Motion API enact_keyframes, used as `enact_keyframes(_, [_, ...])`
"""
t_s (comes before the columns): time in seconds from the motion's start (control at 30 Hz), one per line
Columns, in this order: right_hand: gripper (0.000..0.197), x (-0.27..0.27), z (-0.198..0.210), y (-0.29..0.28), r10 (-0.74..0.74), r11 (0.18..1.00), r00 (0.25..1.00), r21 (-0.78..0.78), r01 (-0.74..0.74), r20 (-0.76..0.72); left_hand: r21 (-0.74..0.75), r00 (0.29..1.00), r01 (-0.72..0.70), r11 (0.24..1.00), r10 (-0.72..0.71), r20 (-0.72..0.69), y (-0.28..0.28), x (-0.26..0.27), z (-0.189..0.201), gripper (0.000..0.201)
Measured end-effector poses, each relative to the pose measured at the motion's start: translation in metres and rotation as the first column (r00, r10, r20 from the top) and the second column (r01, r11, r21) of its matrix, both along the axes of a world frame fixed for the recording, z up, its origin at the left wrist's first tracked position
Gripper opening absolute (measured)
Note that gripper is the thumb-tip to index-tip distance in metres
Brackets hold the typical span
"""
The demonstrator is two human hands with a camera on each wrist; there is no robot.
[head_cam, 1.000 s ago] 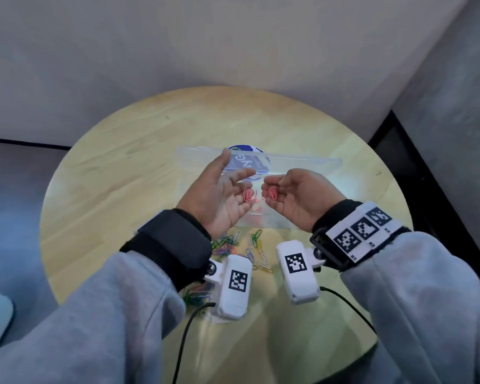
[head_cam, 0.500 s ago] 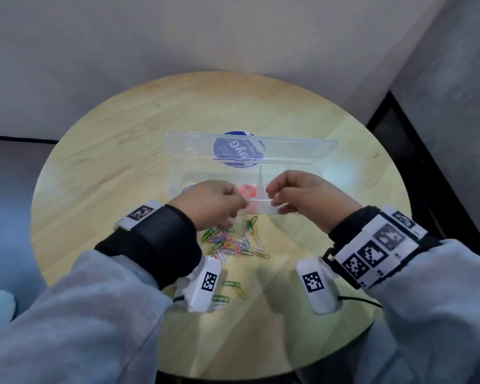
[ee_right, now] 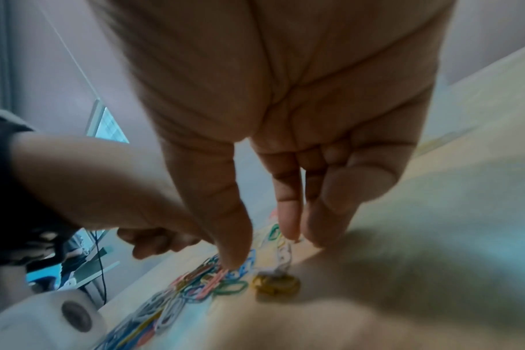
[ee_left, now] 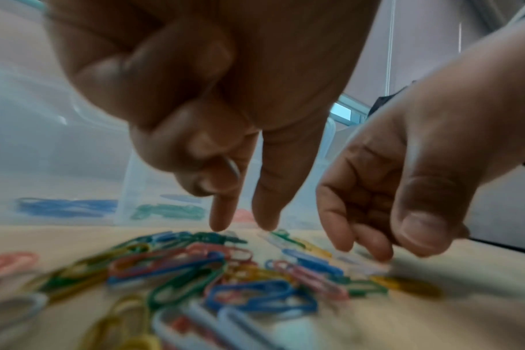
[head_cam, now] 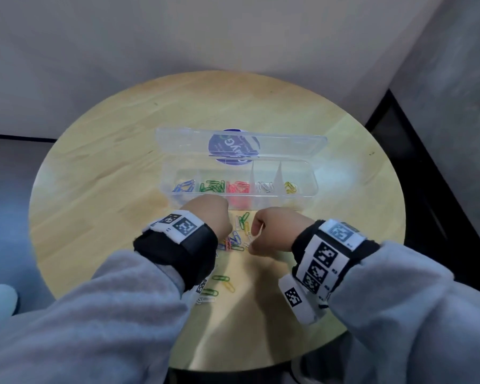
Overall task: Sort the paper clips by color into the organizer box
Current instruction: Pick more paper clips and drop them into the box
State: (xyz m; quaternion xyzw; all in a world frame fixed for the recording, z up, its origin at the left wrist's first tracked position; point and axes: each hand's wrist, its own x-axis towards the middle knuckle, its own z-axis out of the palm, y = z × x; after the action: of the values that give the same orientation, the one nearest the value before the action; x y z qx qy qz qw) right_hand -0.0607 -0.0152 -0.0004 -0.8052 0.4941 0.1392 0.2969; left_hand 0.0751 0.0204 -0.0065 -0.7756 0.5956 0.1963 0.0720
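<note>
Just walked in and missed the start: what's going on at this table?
A person is sorting paper clips by color. The clear organizer box sits open, holding blue, green, red, white and yellow groups. Both hands are down at the loose pile: the left hand pinches a white clip, and the right hand reaches for another.

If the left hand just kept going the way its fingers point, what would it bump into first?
The left hand points its fingers down, so they would probably meet the loose paper clips on the table first; the blur hides which one.
</note>
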Motion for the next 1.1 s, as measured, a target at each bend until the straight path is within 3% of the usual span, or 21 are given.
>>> enact_keyframes(0.27, [0.016,0.01,-0.007,-0.001,0.146,0.989,0.988,-0.014,-0.147,-0.058,0.006,0.999,0.025,1.0,-0.025,0.029,-0.004,0.005,-0.007,0.017])
enact_keyframes(0.4, [0.027,0.013,-0.009,0.0,0.165,0.986,0.98,0.0,-0.166,-0.112,-0.005,1.0,0.008,1.0,-0.008,0.012,-0.002,0.005,-0.006,0.016])
enact_keyframes(0.53, [0.02,0.015,-0.01,0.0,0.178,0.984,0.973,0.011,-0.178,-0.15,0.004,0.999,0.009,1.0,-0.009,0.047,-0.003,-0.002,-0.002,0.01])
enact_keyframes(0.73, [0.02,0.007,-0.011,0.005,0.145,0.989,0.988,0.0,-0.145,-0.06,0.019,0.993,-0.05,0.999,0.047,0.111,-0.012,-0.016,-0.004,0.019])
enact_keyframes(0.83, [0.007,-0.004,-0.007,0.001,0.139,0.99,0.989,0.032,-0.138,-0.048,0.026,0.986,-0.122,0.992,0.118,0.121,-0.015,-0.021,-0.005,0.028])
enact_keyframes(0.93, [0.011,-0.021,0.004,-0.01,0.095,0.994,0.995,0.044,-0.095,0.002,0.016,0.986,-0.115,0.993,0.112,0.12,-0.015,-0.023,-0.004,0.012])
enact_keyframes(1.1, [0.008,-0.052,0.028,-0.024,-0.044,0.989,0.98,0.147,0.015,0.194,0.04,0.986,-0.135,0.99,0.131,0.101,-0.015,-0.023,-0.004,0.019])
